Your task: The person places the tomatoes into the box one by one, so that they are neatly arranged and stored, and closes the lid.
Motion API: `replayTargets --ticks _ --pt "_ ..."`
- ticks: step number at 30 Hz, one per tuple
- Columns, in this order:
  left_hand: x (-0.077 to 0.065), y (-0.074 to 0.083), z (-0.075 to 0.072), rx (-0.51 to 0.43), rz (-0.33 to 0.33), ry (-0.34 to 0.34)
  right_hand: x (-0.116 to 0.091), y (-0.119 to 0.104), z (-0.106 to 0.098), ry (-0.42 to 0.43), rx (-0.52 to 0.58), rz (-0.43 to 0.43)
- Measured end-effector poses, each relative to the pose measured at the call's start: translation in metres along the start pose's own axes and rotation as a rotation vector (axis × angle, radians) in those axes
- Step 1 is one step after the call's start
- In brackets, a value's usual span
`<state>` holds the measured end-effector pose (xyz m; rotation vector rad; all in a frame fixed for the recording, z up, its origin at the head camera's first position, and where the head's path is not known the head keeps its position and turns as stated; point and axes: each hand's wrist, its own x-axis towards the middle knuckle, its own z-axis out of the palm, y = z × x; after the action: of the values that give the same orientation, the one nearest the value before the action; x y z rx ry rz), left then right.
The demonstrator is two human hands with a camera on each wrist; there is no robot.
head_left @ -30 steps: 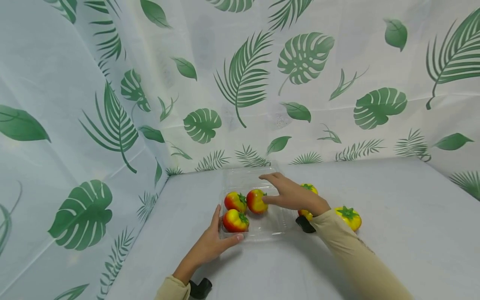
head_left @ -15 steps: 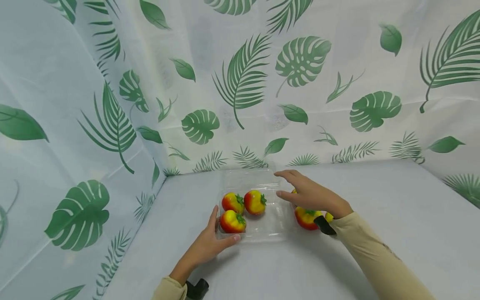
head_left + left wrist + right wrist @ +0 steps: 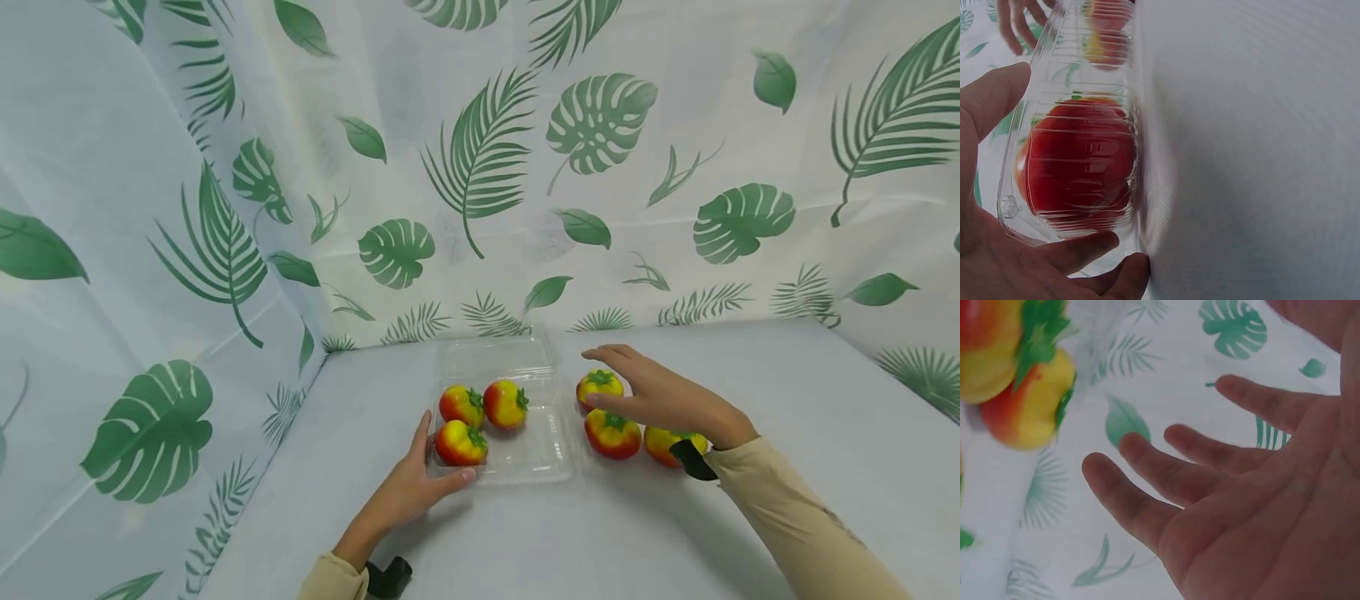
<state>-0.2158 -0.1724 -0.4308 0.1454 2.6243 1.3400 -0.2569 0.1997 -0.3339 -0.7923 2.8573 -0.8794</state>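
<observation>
A clear plastic clamshell box [image 3: 532,454] lies with its lid folded back on the white surface. Three red-and-yellow, persimmon-like fruits with green leafy tops are in its left part, one of them a front fruit [image 3: 461,443]. My left hand [image 3: 408,487] rests at the box's front left corner, thumb along the front and fingers at the side. My right hand [image 3: 667,396] hovers to the right of the box, fingers spread, holding nothing. Beneath and beside it lie three similar fruits: a back one [image 3: 598,385], a middle one [image 3: 612,435] and a right one [image 3: 671,446], partly hidden by the wrist strap.
The box's lid [image 3: 495,357] reaches toward the leaf-patterned cloth wall [image 3: 510,167] behind the table. Another patterned cloth [image 3: 112,333] hangs along the left side. White tabletop [image 3: 525,542] extends in front of the box and to the right.
My right hand has moved from above the box to the right, over the loose fruits, uncovering several of them. The left hand stays at the box corner.
</observation>
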Motion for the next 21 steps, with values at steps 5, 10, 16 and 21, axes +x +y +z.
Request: replayTargets --ticks 5,10,16,21 --pt "-0.001 0.001 0.000 0.001 0.000 0.005 -0.008 0.011 -0.002 -0.040 -0.002 0.040" --pt "-0.002 0.001 0.000 -0.002 -0.007 0.008 -0.018 0.028 -0.002 -0.094 0.002 0.099" --pt "-0.002 0.001 -0.001 -0.004 -0.008 0.010 -0.029 0.047 0.000 -0.170 0.006 0.181" --pt "-0.001 0.002 0.000 0.001 -0.003 0.009 -0.033 0.058 -0.002 -0.245 -0.025 0.239"
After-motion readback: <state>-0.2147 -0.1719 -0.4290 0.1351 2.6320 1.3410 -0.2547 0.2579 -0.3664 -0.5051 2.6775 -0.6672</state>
